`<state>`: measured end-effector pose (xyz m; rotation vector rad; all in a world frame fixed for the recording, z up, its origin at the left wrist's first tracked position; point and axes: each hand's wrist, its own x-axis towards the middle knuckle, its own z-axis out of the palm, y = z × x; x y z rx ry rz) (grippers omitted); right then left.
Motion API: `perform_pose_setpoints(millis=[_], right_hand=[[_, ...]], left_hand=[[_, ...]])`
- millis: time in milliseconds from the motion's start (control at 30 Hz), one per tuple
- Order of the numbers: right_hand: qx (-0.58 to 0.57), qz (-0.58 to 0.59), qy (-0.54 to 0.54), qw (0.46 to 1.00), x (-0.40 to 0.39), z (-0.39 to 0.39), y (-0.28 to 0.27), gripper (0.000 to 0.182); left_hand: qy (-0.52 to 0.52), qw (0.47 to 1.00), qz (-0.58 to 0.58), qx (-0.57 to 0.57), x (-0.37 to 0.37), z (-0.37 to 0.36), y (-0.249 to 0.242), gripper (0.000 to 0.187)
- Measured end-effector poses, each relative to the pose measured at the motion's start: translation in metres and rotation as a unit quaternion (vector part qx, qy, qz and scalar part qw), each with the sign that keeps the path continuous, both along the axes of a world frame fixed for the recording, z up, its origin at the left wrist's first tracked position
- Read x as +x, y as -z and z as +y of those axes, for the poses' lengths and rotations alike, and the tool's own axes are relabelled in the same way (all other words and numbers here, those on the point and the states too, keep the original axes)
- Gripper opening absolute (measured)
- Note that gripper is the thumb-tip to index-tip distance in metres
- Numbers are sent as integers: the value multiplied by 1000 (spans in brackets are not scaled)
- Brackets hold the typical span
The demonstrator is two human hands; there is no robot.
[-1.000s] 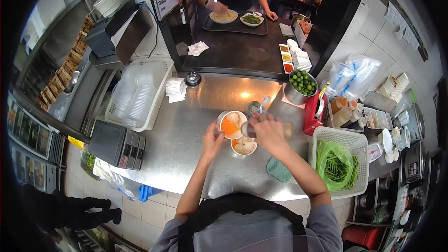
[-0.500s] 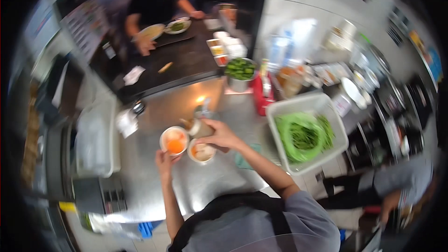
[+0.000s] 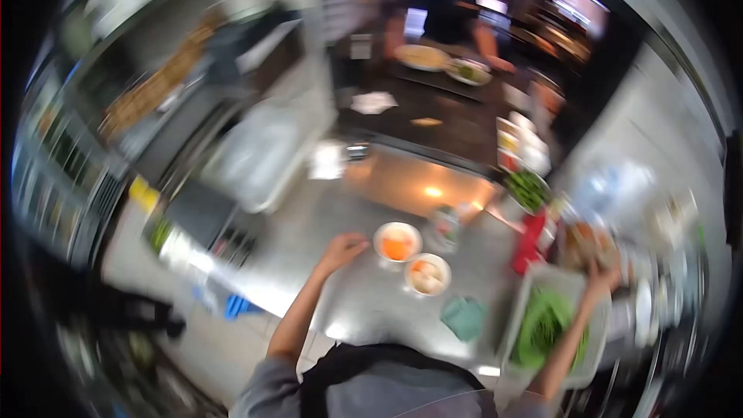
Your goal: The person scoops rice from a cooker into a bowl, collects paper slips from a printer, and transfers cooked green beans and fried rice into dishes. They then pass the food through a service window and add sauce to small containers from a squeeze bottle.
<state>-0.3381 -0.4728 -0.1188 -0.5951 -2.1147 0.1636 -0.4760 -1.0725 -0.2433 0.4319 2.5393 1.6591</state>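
Two white bowls stand side by side on the steel counter. The left bowl (image 3: 398, 243) has orange pieces in it; the right bowl (image 3: 427, 275) holds pale pieces with some orange. My left hand (image 3: 343, 251) is just left of the first bowl, apart from it, fingers loosely bent and holding nothing visible. Far to the right, my right hand (image 3: 604, 272) reaches over the edge of a pale bin (image 3: 511, 333) to a blurred brownish container (image 3: 584, 246). Motion blur hides its fingers and anything in them. A green bag (image 3: 534, 333) of green vegetables lies in the bin.
A green cloth (image 3: 463, 318) lies on the counter. Behind the bowls stands a clear container (image 3: 445, 228). A red object (image 3: 530, 244) and a pot of chopped greens (image 3: 528, 190) are at right. Across the pass, a person (image 3: 445, 11) stands by two plates.
My view has turned left. My left hand has let go of the left bowl. My right hand has left the right bowl, where it held a pale cup, and moved far right.
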Motion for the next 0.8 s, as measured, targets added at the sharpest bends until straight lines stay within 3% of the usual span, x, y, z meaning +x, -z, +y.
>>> perform_pose_setpoints(millis=[33,67,100,133,233,333,433,467,567,667,800], right_hand=[[79,42,6,996,1,55,43,68],[117,39,70,990,1,81,62,71],[67,50,35,996,3,106,77,73],[111,74,37,990,3,98,65,63],[26,-7,128,991,4,113,80,59],[50,55,-2,997,-2,80,70,66],[64,57,-9,996,-7,54,63,67],[68,55,0,996,-9,47,58,67],[78,43,30,996,-13,30,41,68],[86,38,71,993,-15,22,16,69],[92,27,122,988,-11,9,-20,70]], left_hand=[[-41,998,-50,-5,-1,-9,-15,25],[-77,996,-29,-31,-1,-20,-29,22],[-102,993,-10,-60,-1,-35,-43,19],[-139,989,11,-54,-1,-51,-56,13],[-229,963,113,-81,2,-96,-88,7],[-319,917,200,-135,-13,-149,-109,6],[-397,865,255,-172,-50,-209,-122,9],[-406,861,218,-215,-73,-235,-114,10],[-433,854,126,-258,-129,-294,-92,47],[-454,864,-27,-215,-175,-329,-81,71],[-483,855,-27,-185,-216,-348,-56,89]])
